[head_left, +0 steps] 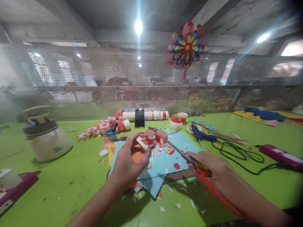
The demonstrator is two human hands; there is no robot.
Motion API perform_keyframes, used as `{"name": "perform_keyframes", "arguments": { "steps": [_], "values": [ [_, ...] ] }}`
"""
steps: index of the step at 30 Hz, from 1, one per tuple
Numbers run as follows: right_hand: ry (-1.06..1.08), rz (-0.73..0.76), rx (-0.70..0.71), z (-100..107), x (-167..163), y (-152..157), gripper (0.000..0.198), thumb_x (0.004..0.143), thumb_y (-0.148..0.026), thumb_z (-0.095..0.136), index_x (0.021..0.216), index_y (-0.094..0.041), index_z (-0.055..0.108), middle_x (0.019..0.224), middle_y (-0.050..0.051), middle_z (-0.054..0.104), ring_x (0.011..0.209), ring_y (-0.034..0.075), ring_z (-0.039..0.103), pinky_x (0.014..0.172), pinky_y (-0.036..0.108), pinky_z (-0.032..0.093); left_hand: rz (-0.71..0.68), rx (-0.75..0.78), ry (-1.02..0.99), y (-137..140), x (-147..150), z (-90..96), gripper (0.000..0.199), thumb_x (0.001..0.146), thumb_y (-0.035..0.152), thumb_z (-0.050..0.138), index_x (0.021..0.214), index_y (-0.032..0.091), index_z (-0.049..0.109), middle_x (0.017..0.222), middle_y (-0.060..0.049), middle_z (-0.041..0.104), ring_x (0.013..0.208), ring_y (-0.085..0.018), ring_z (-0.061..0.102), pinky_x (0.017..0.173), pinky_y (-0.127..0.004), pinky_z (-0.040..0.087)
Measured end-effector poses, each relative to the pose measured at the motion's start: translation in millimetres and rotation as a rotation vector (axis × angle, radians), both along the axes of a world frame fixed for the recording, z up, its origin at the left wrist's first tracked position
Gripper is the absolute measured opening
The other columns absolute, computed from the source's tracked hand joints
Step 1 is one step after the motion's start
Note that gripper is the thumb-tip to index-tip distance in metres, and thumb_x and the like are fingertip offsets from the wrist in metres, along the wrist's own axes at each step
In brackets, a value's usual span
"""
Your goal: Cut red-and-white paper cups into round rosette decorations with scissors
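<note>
The right hand [217, 166] partly hides the red scissors handle [214, 188]; lower left, a purple power strip [23, 189] is cut off; shapes behind the perforated screen [151, 71] blur; jug label [57, 149] too small to read

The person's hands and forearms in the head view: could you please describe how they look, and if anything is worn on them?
The left hand and right hand look bare, with no gloves visible. The left forearm and right forearm show no sleeve, watch or bracelet. The right fingers are partly hidden, so a ring there cannot be ruled out.
</note>
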State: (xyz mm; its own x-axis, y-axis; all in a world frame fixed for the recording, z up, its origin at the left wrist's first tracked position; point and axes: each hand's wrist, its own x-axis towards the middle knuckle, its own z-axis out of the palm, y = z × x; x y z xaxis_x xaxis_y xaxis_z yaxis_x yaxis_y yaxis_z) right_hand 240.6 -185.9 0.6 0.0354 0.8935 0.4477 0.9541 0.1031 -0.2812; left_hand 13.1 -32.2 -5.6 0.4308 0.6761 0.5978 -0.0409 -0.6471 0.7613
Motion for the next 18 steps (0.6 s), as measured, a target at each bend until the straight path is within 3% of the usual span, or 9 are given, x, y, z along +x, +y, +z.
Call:
{"name": "perform_keyframes", "arguments": {
  "steps": [6,9,15,18],
  "values": [
    [-0.003,0.011,0.057,1,-2,-5,0.036,0.086,-0.012,0.055,0.120,-0.023,0.060,0.096,0.006,0.070,0.088,0.021,0.067,0.075,0.031,0.055,-0.168,-0.166,-0.104,-8,-2,11.9,0.033,0.078,0.019,0.065,0.107,0.021,0.049,0.115,-0.012,0.065,0.097,-0.021,0.066,0.080,-0.035,0.058],
    [-0.050,0.050,0.093,4,-7,-9,0.037,0.085,-0.012,0.055,0.120,-0.023,0.059,0.096,0.007,0.068,0.088,0.022,0.065,0.070,0.029,0.054,-0.343,-0.306,-0.042,-10,-8,20.0,0.034,0.076,0.023,0.068,0.108,0.019,0.057,0.111,-0.013,0.068,0.092,-0.023,0.068,0.076,-0.037,0.058],
    [-0.269,0.147,0.338,9,4,-4,0.037,0.088,-0.009,0.047,0.122,-0.014,0.059,0.080,0.007,0.060,0.069,0.019,0.059,0.060,0.030,0.048,-0.686,-0.576,-0.023,-7,-20,22.7,0.048,0.071,0.039,0.070,0.117,0.024,0.064,0.107,-0.014,0.069,0.078,-0.027,0.069,0.050,-0.032,0.055],
    [-0.320,0.182,0.371,11,16,-1,0.040,0.088,-0.006,0.046,0.125,-0.014,0.058,0.076,0.005,0.058,0.067,0.018,0.054,0.058,0.030,0.045,-0.817,-0.736,-0.032,-6,-21,21.1,0.048,0.071,0.042,0.069,0.116,0.027,0.062,0.098,-0.014,0.071,0.066,-0.024,0.069,0.041,-0.028,0.049]
  ]
}}
